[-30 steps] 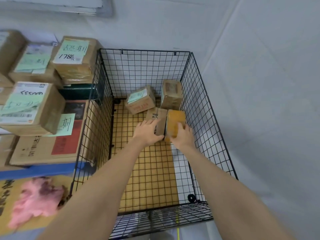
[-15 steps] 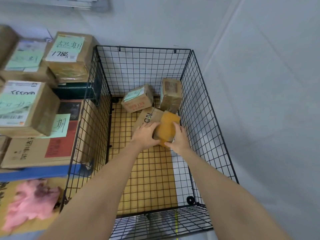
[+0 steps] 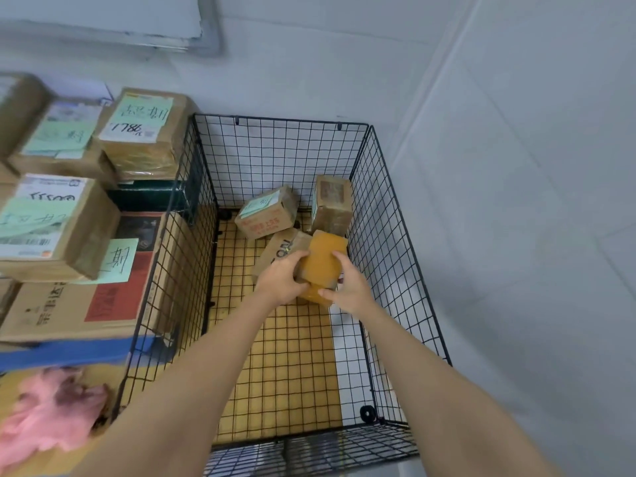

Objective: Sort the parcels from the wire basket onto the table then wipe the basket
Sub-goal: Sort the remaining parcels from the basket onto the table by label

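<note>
Head view: we're mid-sort, taking the orange parcel (image 3: pixel 323 259) out of the wire basket (image 3: pixel 395 235). Left hand (image 3: pixel 280 278) and right hand (image 3: pixel 351 287) grip it from both sides, fingers (image 3: pixel 301 257) curled round it, low inside the basket. Three brown parcels (image 3: pixel 266 213) lie at the far end. Next, we judge: lift it over the left wall to the counter (image 3: pixel 69 352). Wiping comes later; the pink cloth (image 3: pixel 48 411) lies at lower left.

Left of the wire basket (image 3: pixel 275 160), the blue-edged counter (image 3: pixel 69 354) carries a large flat carton (image 3: pixel 62 311) with a red panel, just beside the basket's left wall. A pink cloth (image 3: pixel 48 418) lies left of the basket's near corner.
</note>
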The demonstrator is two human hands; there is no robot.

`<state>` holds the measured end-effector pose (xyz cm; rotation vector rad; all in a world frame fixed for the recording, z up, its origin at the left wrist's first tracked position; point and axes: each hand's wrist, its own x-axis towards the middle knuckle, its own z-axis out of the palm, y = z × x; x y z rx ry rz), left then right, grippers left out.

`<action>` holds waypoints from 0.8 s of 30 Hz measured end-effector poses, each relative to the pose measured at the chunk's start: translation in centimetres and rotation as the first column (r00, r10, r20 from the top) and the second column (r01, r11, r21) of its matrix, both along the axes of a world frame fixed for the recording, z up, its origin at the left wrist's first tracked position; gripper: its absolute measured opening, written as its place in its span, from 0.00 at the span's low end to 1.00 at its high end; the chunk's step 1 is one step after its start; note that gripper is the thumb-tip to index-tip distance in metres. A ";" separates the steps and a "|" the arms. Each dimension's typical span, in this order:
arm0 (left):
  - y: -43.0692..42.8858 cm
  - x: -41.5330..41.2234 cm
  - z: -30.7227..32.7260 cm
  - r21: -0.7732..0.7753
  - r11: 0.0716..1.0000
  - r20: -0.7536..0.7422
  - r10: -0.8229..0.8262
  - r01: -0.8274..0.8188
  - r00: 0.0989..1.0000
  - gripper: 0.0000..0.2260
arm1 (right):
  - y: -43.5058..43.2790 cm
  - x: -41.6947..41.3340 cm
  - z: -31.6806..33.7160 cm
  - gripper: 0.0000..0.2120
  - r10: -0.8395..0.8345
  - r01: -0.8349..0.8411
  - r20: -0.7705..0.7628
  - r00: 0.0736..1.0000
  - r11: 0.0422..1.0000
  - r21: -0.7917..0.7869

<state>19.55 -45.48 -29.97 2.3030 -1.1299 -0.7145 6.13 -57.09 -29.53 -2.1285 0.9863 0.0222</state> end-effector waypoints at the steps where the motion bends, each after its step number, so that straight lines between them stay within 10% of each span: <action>1: 0.0 0.1 0.6 -0.014 1.000 0.000 0.006 -0.006 1.000 0.34 | -0.2 0.0 0.7 0.44 0.014 -0.014 0.001 1.000 1.000 -0.013; 13: -0.2 3.1 13.6 -0.446 0.893 -0.019 0.064 -0.066 0.998 0.32 | -2.0 3.8 14.0 0.43 0.165 -0.106 0.240 0.957 0.964 -0.242; 24: 2.5 5.4 29.2 -0.752 0.638 -0.043 0.202 -0.165 0.978 0.28 | -0.5 6.1 29.3 0.39 0.300 -0.096 0.614 0.730 0.935 -0.343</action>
